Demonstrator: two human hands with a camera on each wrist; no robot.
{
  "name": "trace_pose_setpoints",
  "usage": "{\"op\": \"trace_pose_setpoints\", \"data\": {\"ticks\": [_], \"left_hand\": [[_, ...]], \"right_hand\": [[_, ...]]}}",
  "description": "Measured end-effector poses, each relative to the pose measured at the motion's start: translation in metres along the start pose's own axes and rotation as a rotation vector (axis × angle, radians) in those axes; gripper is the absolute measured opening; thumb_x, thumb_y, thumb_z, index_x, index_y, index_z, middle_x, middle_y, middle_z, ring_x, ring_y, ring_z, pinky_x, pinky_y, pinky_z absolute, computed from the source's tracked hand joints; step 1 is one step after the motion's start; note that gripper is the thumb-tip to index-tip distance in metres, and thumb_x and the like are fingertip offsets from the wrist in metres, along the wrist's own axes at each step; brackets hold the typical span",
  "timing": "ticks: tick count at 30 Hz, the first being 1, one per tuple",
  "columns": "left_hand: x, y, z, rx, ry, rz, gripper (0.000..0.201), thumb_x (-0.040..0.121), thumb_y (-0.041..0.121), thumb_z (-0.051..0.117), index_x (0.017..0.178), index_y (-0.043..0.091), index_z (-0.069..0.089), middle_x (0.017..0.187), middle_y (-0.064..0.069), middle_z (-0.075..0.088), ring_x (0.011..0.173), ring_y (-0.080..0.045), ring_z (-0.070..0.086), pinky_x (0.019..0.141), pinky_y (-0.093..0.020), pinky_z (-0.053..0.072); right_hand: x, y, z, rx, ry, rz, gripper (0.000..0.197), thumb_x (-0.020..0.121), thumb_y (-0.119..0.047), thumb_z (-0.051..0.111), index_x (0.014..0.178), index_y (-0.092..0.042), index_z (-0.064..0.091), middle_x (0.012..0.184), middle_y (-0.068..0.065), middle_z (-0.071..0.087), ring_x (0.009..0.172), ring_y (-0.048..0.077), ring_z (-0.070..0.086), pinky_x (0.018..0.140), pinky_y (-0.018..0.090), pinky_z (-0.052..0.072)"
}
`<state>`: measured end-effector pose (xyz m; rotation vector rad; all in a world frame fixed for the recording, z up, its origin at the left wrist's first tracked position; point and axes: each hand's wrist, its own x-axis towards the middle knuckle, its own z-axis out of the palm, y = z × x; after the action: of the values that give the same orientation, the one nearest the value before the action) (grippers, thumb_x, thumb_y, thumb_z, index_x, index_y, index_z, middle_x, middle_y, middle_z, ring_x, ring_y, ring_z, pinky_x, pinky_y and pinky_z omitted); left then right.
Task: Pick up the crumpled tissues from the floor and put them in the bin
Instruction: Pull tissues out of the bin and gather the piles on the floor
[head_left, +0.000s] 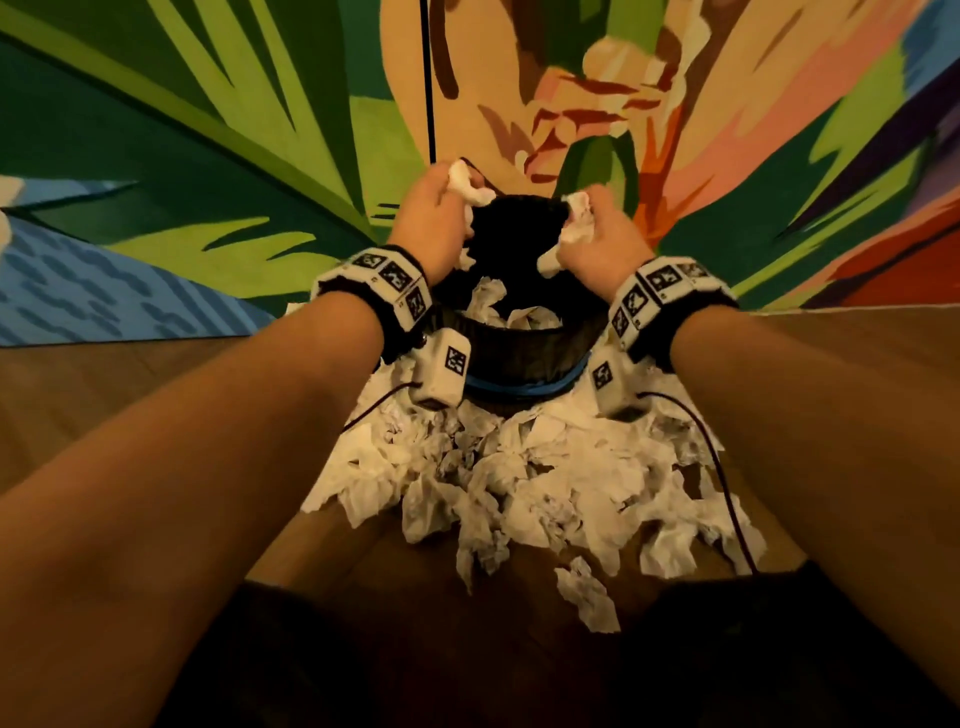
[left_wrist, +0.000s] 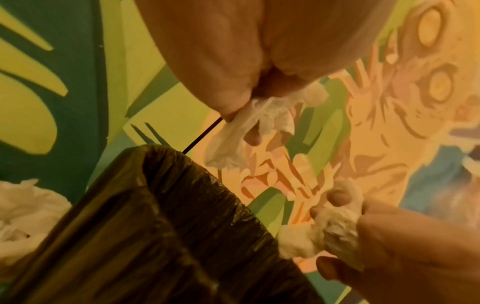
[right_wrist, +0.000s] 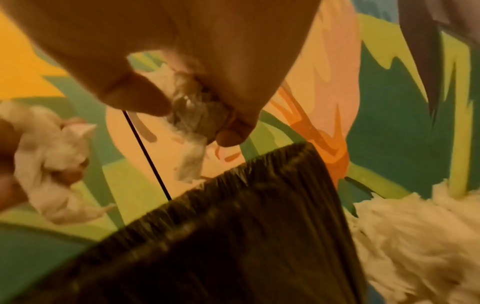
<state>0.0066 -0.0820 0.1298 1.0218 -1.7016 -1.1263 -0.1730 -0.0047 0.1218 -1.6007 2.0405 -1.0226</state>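
A bin (head_left: 524, 353) lined with a black bag stands on the floor ahead of me, with a few crumpled tissues (head_left: 530, 314) inside. My left hand (head_left: 436, 213) hovers over the bin's left rim and grips a white crumpled tissue (head_left: 467, 187); the left wrist view shows that tissue (left_wrist: 249, 127) hanging from the curled fingers. Over the right rim, my right hand (head_left: 597, 234) holds another crumpled tissue (head_left: 576, 223), seen bunched in the fingers in the right wrist view (right_wrist: 192, 115). A large heap of crumpled tissues (head_left: 524, 478) lies on the floor in front of the bin.
A colourful painted wall (head_left: 208, 156) rises right behind the bin. A thin black cord (head_left: 428, 78) runs down the wall to the bin. Wooden floor (head_left: 130, 384) lies on both sides of the heap. Cables (head_left: 727, 499) from the wrist cameras trail over the tissues.
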Motion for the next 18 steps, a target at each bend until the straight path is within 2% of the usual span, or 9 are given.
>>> {"op": "trace_pose_setpoints", "data": {"ticks": [2,3,5,8,10,12,13,16,18], "left_hand": [[0.0,-0.009,0.004,0.147,-0.068,0.057,0.035,0.095,-0.002,0.033,0.119,0.006,0.057,0.1,-0.004,0.059,0.085,-0.012,0.055,0.069,-0.016,0.041],[-0.001,-0.014,0.006,0.202,-0.087,0.083,0.037,0.094,-0.003,0.034,0.123,0.007,0.055,0.107,-0.006,0.06,0.091,-0.015,0.055,0.072,-0.016,0.04],[-0.003,-0.022,0.01,0.212,-0.06,0.096,0.036,0.093,-0.002,0.037,0.125,0.009,0.051,0.105,-0.006,0.061,0.084,-0.015,0.055,0.069,-0.019,0.041],[-0.005,-0.03,0.015,0.177,0.001,0.133,0.027,0.092,0.001,0.045,0.115,0.012,0.05,0.087,0.005,0.059,0.063,0.001,0.048,0.059,-0.018,0.039],[-0.003,-0.031,0.017,0.216,0.018,0.176,0.02,0.091,0.003,0.051,0.107,0.013,0.054,0.083,0.009,0.059,0.063,0.004,0.049,0.062,-0.017,0.04],[-0.002,-0.028,0.018,0.281,0.01,0.182,0.022,0.09,0.004,0.055,0.108,0.016,0.06,0.095,0.006,0.065,0.082,-0.003,0.059,0.076,-0.021,0.047],[-0.001,-0.027,0.02,0.327,-0.016,0.172,0.027,0.091,0.005,0.056,0.114,0.018,0.061,0.106,0.003,0.067,0.095,-0.009,0.061,0.087,-0.021,0.047],[-0.001,-0.027,0.022,0.514,-0.124,0.126,0.042,0.093,0.007,0.053,0.132,0.022,0.055,0.135,-0.002,0.058,0.123,-0.019,0.053,0.105,-0.029,0.04],[-0.002,-0.028,0.021,0.576,-0.14,0.108,0.044,0.094,0.007,0.051,0.134,0.023,0.056,0.141,-0.001,0.052,0.13,-0.021,0.048,0.11,-0.033,0.037]], "right_hand": [[-0.003,0.014,0.01,-0.053,-0.02,-0.01,0.02,0.089,-0.007,0.052,0.103,-0.014,0.039,0.088,0.005,0.05,0.075,0.021,0.05,0.054,0.024,0.034],[-0.005,0.019,0.014,-0.082,-0.027,-0.02,0.024,0.089,-0.008,0.053,0.108,-0.014,0.041,0.095,0.007,0.052,0.081,0.022,0.051,0.059,0.027,0.033],[-0.005,0.027,0.019,-0.107,-0.013,-0.04,0.032,0.088,-0.011,0.056,0.117,-0.015,0.044,0.101,0.005,0.054,0.084,0.021,0.053,0.063,0.026,0.033],[-0.003,0.032,0.022,-0.085,0.057,-0.096,0.033,0.087,-0.015,0.062,0.117,-0.019,0.048,0.092,-0.006,0.054,0.073,0.015,0.054,0.056,0.021,0.036],[-0.001,0.031,0.022,-0.053,0.092,-0.105,0.032,0.086,-0.019,0.065,0.115,-0.022,0.051,0.087,-0.012,0.055,0.071,0.01,0.056,0.06,0.021,0.042],[0.002,0.029,0.022,-0.019,0.118,-0.092,0.036,0.084,-0.023,0.07,0.116,-0.026,0.054,0.09,-0.017,0.058,0.075,0.0,0.057,0.066,0.013,0.044],[0.002,0.028,0.022,-0.009,0.123,-0.085,0.042,0.082,-0.025,0.073,0.119,-0.027,0.054,0.097,-0.016,0.061,0.08,-0.001,0.058,0.071,0.012,0.045],[0.002,0.029,0.02,-0.034,0.069,-0.045,0.063,0.078,-0.026,0.079,0.133,-0.028,0.049,0.127,-0.002,0.06,0.11,0.014,0.059,0.094,0.029,0.049],[0.0,0.032,0.016,-0.055,0.031,-0.034,0.064,0.079,-0.025,0.079,0.135,-0.027,0.048,0.133,0.001,0.055,0.12,0.018,0.054,0.098,0.035,0.049]]}}
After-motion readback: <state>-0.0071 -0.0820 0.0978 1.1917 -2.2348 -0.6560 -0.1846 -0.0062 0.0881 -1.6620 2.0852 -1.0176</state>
